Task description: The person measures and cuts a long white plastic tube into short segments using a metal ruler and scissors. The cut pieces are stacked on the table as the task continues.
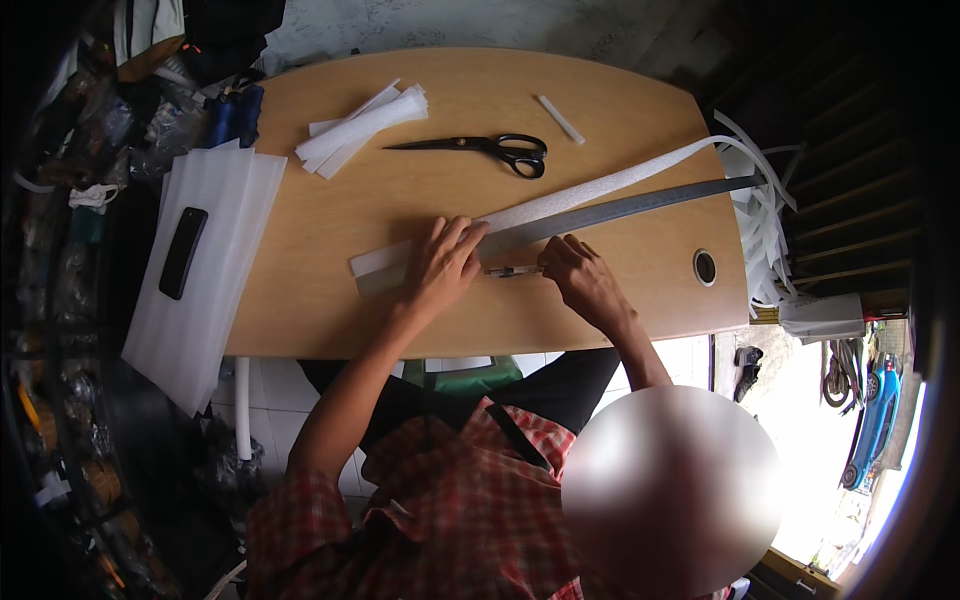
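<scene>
Tabletop (640, 285), slim tool (513, 270) seemingly in right fingers (559, 252)

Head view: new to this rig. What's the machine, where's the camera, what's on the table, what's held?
No machine: just a person's bare hands. The single picture comes from the left of two fisheye cameras worn on the head, looking down, so straight edges bend near the rim. Picture left is the person's left.

The left hand lies over a white strip and a long grey straightedge. The right hand holds a slim tool, too small to identify.

Also on the wooden table: black scissors, a pile of white strips, a short white piece, and a black phone on white sheets.
</scene>
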A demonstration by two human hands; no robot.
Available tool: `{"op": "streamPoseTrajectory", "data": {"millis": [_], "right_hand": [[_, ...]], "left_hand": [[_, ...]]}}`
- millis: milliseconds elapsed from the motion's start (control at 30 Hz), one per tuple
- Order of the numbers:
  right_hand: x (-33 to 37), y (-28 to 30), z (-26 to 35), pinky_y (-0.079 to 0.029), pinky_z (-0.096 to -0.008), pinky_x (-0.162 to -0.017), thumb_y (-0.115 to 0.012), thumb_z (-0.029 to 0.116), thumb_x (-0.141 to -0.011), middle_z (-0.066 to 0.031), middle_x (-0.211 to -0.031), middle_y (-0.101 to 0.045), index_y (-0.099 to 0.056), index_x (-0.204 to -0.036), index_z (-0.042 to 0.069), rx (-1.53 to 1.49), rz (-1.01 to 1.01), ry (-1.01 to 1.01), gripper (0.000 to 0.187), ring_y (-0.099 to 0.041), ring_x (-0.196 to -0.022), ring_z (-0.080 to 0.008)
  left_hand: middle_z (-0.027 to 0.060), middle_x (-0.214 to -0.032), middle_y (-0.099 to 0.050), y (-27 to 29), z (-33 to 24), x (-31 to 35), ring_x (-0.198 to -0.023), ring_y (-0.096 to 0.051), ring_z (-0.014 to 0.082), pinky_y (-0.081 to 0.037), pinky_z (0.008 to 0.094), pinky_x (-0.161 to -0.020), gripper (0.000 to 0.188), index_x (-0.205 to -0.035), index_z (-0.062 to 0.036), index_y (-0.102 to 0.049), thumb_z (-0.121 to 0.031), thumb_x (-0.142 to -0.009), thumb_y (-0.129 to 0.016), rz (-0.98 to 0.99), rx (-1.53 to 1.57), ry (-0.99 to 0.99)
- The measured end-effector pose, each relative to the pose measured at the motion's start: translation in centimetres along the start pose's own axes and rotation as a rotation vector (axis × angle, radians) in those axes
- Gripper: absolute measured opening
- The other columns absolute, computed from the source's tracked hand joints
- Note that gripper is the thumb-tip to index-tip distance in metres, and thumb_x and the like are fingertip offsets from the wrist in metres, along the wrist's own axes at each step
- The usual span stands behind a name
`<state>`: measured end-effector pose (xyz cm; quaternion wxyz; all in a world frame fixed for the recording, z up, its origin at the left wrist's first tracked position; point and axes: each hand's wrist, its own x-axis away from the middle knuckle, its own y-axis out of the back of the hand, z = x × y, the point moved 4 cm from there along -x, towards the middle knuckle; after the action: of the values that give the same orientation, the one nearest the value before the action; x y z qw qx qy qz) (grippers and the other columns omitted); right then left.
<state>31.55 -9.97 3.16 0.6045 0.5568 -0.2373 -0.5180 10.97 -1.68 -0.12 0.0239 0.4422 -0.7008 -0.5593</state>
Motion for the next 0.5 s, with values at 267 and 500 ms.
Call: {"op": "streamPoseTrajectory", "data": {"millis": [267, 500], "right_hand": [[-2.3, -0.2, -1.6, -0.051, -0.0288, -0.055, -0.058, 0.012, -0.104, -0.0105, -0.075, -0.060, -0.048, -0.095, 0.002, -1.047, -0.422, -0.379, 0.017, -0.063, -0.060, -0.0198], [-6.7, -4.7, -2.1, -0.050, -0.0276, -0.058, -0.056, 0.029, -0.108, -0.0065, -0.071, -0.063, -0.059, -0.089, -0.001, -1.047, -0.515, -0.469, 0.035, -0.063, -0.063, -0.0140]], "left_hand": [[0.0068, -0.116, -0.061, 0.0, 0.1, -0.2, -0.098, -0.058, 0.0283, -0.049, 0.0460, -0.083, 0.032, -0.122, -0.0076, -0.067, -0.012, -0.091, -0.069, -0.051, 0.018, -0.029], [0.0041, -0.117, -0.062, 0.4, -0.2, -0.5, -0.099, -0.058, 0.0289, -0.047, 0.0467, -0.082, 0.030, -0.121, -0.0120, -0.069, -0.014, -0.091, -0.069, 0.018, 0.043, 0.002]]}}
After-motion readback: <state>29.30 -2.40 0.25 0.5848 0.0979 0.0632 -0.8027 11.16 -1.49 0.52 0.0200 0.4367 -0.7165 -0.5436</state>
